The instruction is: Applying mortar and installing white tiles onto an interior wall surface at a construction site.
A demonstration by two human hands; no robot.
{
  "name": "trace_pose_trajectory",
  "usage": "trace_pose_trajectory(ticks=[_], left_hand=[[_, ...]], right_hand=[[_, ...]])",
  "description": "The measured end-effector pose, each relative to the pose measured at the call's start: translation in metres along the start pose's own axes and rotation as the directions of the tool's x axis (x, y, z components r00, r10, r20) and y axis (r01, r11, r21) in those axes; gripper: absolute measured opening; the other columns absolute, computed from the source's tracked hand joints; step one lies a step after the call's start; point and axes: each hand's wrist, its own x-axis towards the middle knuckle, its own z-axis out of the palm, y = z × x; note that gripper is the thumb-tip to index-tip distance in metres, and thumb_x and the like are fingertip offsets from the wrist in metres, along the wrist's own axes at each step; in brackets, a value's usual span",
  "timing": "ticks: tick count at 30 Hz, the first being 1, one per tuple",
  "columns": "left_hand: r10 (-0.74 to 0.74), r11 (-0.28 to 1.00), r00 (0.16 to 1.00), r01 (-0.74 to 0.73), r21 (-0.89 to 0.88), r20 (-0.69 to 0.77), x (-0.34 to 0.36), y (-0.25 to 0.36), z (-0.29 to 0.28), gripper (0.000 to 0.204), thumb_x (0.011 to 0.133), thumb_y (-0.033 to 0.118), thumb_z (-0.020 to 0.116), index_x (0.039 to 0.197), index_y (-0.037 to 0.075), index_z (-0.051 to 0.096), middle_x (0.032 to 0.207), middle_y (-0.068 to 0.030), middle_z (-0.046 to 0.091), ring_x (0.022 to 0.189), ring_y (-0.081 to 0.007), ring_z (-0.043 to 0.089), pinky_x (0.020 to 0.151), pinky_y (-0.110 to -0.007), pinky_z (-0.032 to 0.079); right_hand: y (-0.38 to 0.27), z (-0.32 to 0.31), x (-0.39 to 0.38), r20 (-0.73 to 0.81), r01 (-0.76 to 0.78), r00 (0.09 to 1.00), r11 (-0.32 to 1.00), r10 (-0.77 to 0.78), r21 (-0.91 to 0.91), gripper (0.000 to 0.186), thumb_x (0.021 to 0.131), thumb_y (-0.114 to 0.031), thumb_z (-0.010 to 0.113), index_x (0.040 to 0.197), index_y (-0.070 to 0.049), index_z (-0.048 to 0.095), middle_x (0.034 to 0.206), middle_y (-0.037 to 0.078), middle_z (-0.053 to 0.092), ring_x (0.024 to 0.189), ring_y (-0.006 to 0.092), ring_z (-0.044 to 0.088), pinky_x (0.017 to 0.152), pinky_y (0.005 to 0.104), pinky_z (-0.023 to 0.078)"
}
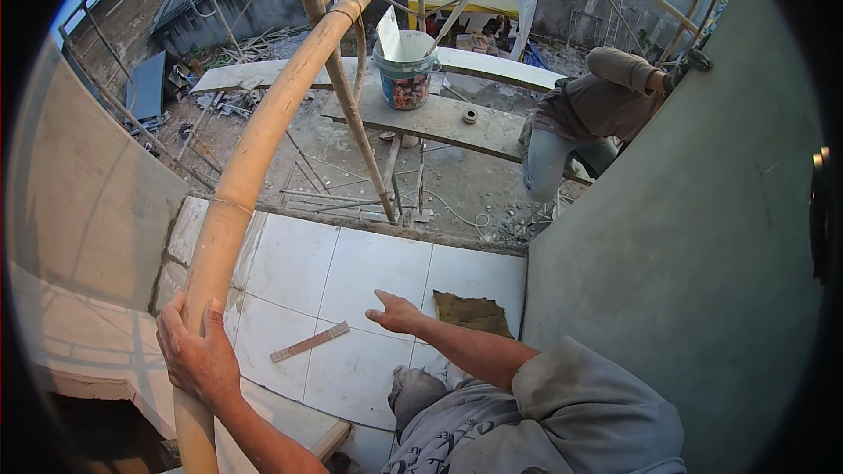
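Observation:
My left hand (200, 353) is wrapped around a thick bamboo pole (250, 154) that runs up from the lower left to the top. Over the white floor tiles (369, 268), my right hand (398, 312) holds nothing, its fingers partly stretched out and apart. A thin, flat reddish-brown strip (309, 341) lies on the tiles between my hands. To the right of my right hand, a ragged brown sheet (474, 313) lies against the tiles; my forearm hides part of it.
Beyond the tile edge, a printed bucket (406, 75) stands on a scaffold plank (439, 123), with a small ring-shaped roll (471, 116) beside it. Another person (588, 118) is on the scaffold at right. Grey walls flank the tiles. A dark opening (97, 430) lies at lower left.

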Motion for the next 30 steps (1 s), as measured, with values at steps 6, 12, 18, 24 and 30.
trace_pose_trajectory(ticks=[6, 12, 18, 24, 30], left_hand=[[-0.01, 1.0, 1.0, 0.01, 0.025, -0.006, -0.004, -0.008, -0.002, 0.036, 0.076, 0.031, 0.064, 0.105, 0.011, 0.054, 0.104, -0.0062, 0.056, 0.1, -0.028, 0.051, 0.08, -0.043, 0.042], [-0.003, 0.998, 0.999, 0.0, 0.065, 0.041, 0.003, 0.0, 0.013, 0.041, 0.078, 0.04, 0.061, 0.108, 0.013, 0.055, 0.108, -0.0052, 0.057, 0.101, -0.027, 0.052, 0.082, -0.041, 0.042], [0.012, 0.993, 1.0, -0.015, 0.116, 0.027, 0.007, -0.016, 0.01, 0.052, 0.078, 0.053, 0.056, 0.112, 0.014, 0.056, 0.11, -0.0051, 0.059, 0.099, -0.0267, 0.055, 0.082, -0.037, 0.041], [0.048, 0.998, 0.995, -0.045, -0.043, 0.083, 0.008, -0.025, 0.023, 0.053, 0.081, 0.051, 0.055, 0.115, 0.009, 0.055, 0.112, -0.01, 0.058, 0.102, -0.0261, 0.054, 0.085, -0.034, 0.04], [-0.03, 0.997, 0.995, 0.038, -0.074, 0.1, 0.006, -0.03, 0.024, 0.053, 0.082, 0.049, 0.056, 0.117, 0.01, 0.054, 0.116, -0.0136, 0.056, 0.104, -0.0242, 0.054, 0.091, -0.033, 0.039]], right_hand=[[0.097, -0.002, -0.053, 0.176, -0.264, 0.929, 0.917, 0.325, -0.298, 0.056, 0.082, -0.044, 0.049, 0.115, 0.001, 0.053, 0.119, 0.021, 0.052, 0.113, 0.0331, 0.047, 0.094, 0.038, 0.038], [0.177, 0.025, -0.118, 0.306, -0.234, 0.856, 0.84, 0.417, -0.49, 0.041, 0.078, -0.025, 0.046, 0.107, 0.001, 0.059, 0.113, 0.02, 0.056, 0.108, 0.0311, 0.053, 0.09, 0.039, 0.042], [0.188, 0.047, -0.158, 0.481, -0.228, 0.722, 0.828, 0.497, -0.512, 0.033, 0.072, -0.021, 0.054, 0.1, -0.008, 0.065, 0.105, 0.015, 0.061, 0.101, 0.0291, 0.057, 0.085, 0.0387, 0.046], [0.166, 0.064, -0.166, 0.593, -0.082, 0.682, 0.85, 0.428, -0.52, 0.037, 0.07, -0.027, 0.062, 0.102, -0.008, 0.064, 0.109, 0.01, 0.061, 0.103, 0.0239, 0.057, 0.084, 0.0374, 0.047], [0.161, 0.087, -0.161, 0.727, 0.088, 0.614, 0.888, 0.309, -0.451, 0.03, 0.071, -0.029, 0.068, 0.097, -0.015, 0.068, 0.103, 0.007, 0.064, 0.098, 0.0225, 0.06, 0.082, 0.0409, 0.048]])
